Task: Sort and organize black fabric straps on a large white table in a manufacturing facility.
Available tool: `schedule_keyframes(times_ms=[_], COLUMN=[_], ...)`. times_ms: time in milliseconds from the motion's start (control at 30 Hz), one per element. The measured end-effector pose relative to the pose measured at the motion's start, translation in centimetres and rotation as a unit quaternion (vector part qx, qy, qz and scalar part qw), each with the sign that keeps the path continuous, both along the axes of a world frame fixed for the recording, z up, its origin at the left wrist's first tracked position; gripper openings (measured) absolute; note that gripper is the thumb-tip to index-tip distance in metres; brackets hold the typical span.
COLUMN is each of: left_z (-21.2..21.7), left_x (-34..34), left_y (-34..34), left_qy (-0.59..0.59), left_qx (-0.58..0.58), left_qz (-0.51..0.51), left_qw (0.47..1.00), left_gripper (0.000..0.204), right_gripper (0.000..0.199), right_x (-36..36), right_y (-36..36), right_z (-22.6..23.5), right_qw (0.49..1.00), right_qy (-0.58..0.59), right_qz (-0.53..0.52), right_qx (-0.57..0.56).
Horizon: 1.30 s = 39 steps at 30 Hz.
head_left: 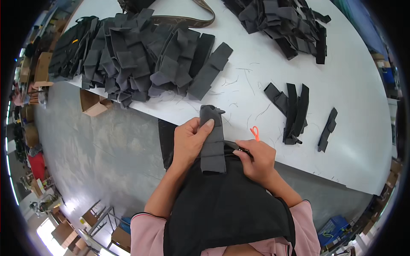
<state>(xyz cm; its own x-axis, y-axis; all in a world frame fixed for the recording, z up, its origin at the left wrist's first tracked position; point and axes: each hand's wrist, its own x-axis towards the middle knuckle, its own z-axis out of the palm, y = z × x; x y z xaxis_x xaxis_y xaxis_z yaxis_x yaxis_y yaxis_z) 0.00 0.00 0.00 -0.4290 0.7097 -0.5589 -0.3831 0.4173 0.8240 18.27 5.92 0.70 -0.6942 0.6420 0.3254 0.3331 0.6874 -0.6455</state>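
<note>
Trimming threads off a grey fabric strip at the near table edge

Left hand (188, 143) pinches the folded dark grey fabric strip (212, 138); right hand (256, 160) is closed around small orange-handled snips (254, 132). I'd keep the strip taut and snip close.

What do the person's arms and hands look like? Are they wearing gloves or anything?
No gloves: the left hand and the right hand are both bare, with no rings or watch that I can see. The forearms are bare too. Short pink sleeves with a dark trim at the edge cover the upper arms, and a black apron hangs down the front.
</note>
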Motion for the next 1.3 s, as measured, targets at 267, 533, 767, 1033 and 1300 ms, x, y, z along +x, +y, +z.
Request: schedule_keyframes(times_ms=[267, 533, 767, 1033, 1300], left_z=[0.5, -0.3, -0.2, -0.5, -0.3], left_x=[0.0, -0.2, -0.2, -0.2, 0.1], left_y=[0.0, -0.3, 0.1, 0.2, 0.4], left_qy=[0.110, 0.149, 0.141, 0.132, 0.137], left_qx=[0.006, 0.020, 0.006, 0.010, 0.029], left_qz=[-0.026, -0.053, -0.055, -0.077, -0.082], left_qw=[0.994, 0.987, 0.988, 0.988, 0.987], left_gripper=[0.026, 0.028, 0.028, 0.028, 0.029], right_gripper=[0.022, 0.019, 0.019, 0.025, 0.021], right_x=[-0.6, -0.4, -0.2, -1.2, 0.1], right_y=[1.1, 2.2, 1.4, 1.5, 2.0], right_z=[1.3, 1.3, 1.3, 1.2, 1.3], right_qw=[0.988, 0.985, 0.985, 0.995, 0.684], right_qy=[0.004, -0.040, 0.026, -0.028, 0.140], right_qz=[0.009, 0.051, -0.008, 0.094, 0.016], right_qx=[-0.155, -0.160, -0.170, 0.000, -0.716])
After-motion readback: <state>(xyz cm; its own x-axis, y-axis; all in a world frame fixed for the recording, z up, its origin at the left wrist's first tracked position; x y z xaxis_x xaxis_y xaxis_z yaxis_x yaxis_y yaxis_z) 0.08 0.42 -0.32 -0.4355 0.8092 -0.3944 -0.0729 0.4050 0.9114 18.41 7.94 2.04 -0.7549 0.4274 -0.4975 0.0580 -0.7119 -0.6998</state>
